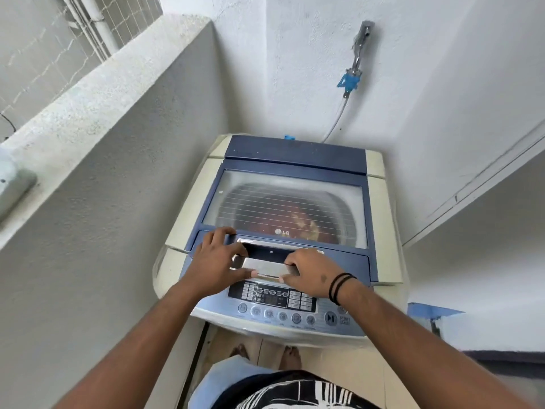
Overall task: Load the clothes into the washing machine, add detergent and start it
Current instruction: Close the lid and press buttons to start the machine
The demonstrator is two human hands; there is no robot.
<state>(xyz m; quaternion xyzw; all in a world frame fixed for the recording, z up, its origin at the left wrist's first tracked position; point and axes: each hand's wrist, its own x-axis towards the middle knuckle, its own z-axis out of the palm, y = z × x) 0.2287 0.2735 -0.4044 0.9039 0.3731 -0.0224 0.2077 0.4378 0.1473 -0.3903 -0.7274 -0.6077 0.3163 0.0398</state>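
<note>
There is one view only, from a wide-angle camera worn on the person's head. It looks forward and steeply down along both forearms onto the top of the washing machine (283,231), which fills the middle of the picture at close range. The lens bends the edges: the low wall (97,119) on the left and the white wall (413,98) behind lean outward. At the bottom edge it takes in the person's own feet and the floor (265,349).
</note>
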